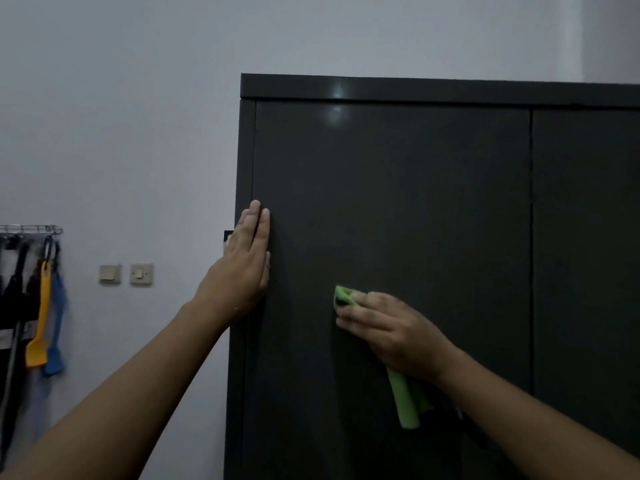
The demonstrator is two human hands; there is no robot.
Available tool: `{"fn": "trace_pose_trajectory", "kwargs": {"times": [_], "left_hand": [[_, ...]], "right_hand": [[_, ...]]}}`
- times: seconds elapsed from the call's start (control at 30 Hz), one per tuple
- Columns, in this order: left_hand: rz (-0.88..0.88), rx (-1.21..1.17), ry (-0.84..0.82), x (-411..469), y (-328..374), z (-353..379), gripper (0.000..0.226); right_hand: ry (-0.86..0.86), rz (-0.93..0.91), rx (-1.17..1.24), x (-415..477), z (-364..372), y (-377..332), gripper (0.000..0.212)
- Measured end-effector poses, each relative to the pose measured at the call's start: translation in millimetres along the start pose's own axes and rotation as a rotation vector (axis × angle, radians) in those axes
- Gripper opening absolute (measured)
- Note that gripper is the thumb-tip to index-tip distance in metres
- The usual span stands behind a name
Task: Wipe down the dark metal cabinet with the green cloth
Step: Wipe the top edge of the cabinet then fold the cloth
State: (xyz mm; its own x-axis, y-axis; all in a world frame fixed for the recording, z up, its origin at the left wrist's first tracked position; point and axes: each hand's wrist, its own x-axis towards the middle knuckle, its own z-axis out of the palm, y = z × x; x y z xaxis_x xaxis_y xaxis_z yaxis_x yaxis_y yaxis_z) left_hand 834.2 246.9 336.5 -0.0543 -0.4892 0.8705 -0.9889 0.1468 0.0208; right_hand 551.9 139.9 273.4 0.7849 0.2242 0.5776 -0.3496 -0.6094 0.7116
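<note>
Pale wall (pixel 121 116) | cabinet (pixel 398 202): left hand (pixel 242 265) fingers (pixel 259 225) straight, flat | right hand (pixel 391 330) fingers (pixel 358 318) press green cloth (pixel 407 401)

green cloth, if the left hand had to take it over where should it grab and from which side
Grip the loose tail of the green cloth hanging below the right hand, probably coming from below. That end hangs unpinned before the cabinet door, so fingers can close round it; the rest is pressed flat under the hand, only a corner showing.
</note>
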Motion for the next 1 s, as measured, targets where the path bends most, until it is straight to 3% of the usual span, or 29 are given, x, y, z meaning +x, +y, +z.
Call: {"fn": "trace_pose_trajectory", "kwargs": {"times": [0.07,0.13,0.27,0.33,0.43,0.57,0.67,0.8,1.0], "left_hand": [[0.002,-0.001,-0.006,0,0,1,0.067],[0.009,0.000,-0.011,-2,-1,3,0.067],[0.041,-0.017,-0.008,-5,-6,9,0.067],[0.034,-0.094,0.044,-7,-6,11,0.068],[-0.046,-0.234,0.110,-10,-4,9,0.075],[-0.091,-0.284,0.157,-13,-3,6,0.083],[-0.190,-0.354,0.155,-19,-10,8,0.085],[-0.275,-0.579,0.000,-33,-20,4,0.069],[-0.315,-0.677,-0.043,-41,-26,-2,0.069]], "right_hand": [[0.002,-0.081,-0.022,-14,-3,4,0.038],[0.092,-0.005,-0.049,-16,-9,19,0.037],[0.434,0.549,0.035,12,-23,51,0.048],[0.466,0.696,0.102,35,-26,48,0.054],[0.357,0.634,0.136,58,-23,29,0.058],[0.175,0.254,0.060,63,0,2,0.044],[0.045,0.039,-0.005,56,14,-9,0.046],[0.205,0.233,0.040,76,15,-2,0.047],[0.339,0.478,0.156,156,3,10,0.060]]}}
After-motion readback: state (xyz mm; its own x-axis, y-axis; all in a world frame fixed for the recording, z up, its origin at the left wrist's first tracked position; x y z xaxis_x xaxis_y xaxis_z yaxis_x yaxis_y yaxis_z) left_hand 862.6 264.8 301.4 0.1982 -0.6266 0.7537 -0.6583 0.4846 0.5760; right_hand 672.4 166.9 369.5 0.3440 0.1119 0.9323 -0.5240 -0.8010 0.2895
